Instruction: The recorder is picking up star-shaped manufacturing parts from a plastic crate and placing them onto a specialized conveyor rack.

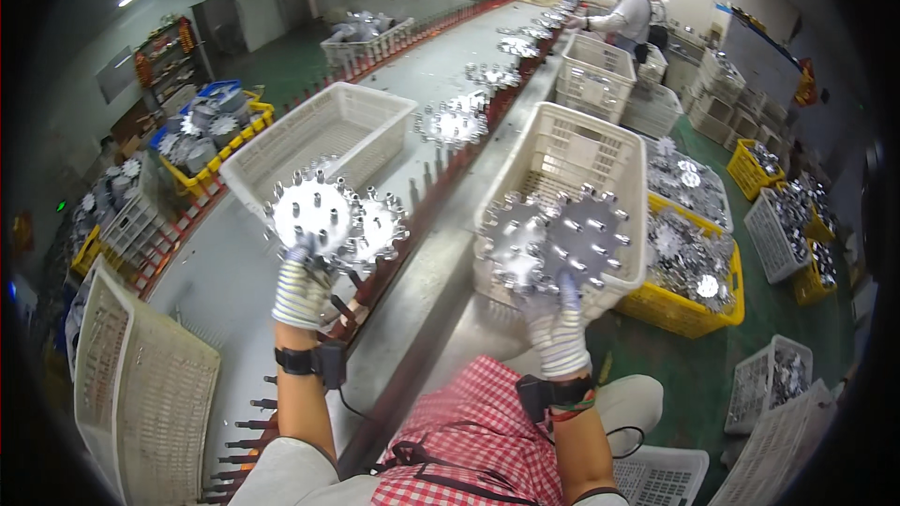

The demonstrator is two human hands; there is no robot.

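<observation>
My left hand (305,286), in a striped glove, is closed on the lower edge of a shiny round metal disc (314,214) with short studs on its face and rim. A second studded disc (380,230) overlaps it on the right, above the conveyor's edge; whether my hand touches that one I cannot tell. My right hand (555,319), gloved too, grips a studded metal disc (586,239) from below, over the near end of a white plastic basket (562,131). Another such disc (514,236) lies against it on the left. My right fingertips are partly blurred.
A grey conveyor (441,52) edged with upright pegs runs away from me, carrying several more studded discs (452,122). White crates (319,131) stand on it. Yellow baskets (684,309) of metal parts sit at right. A masked co-worker (630,14) stands farther along.
</observation>
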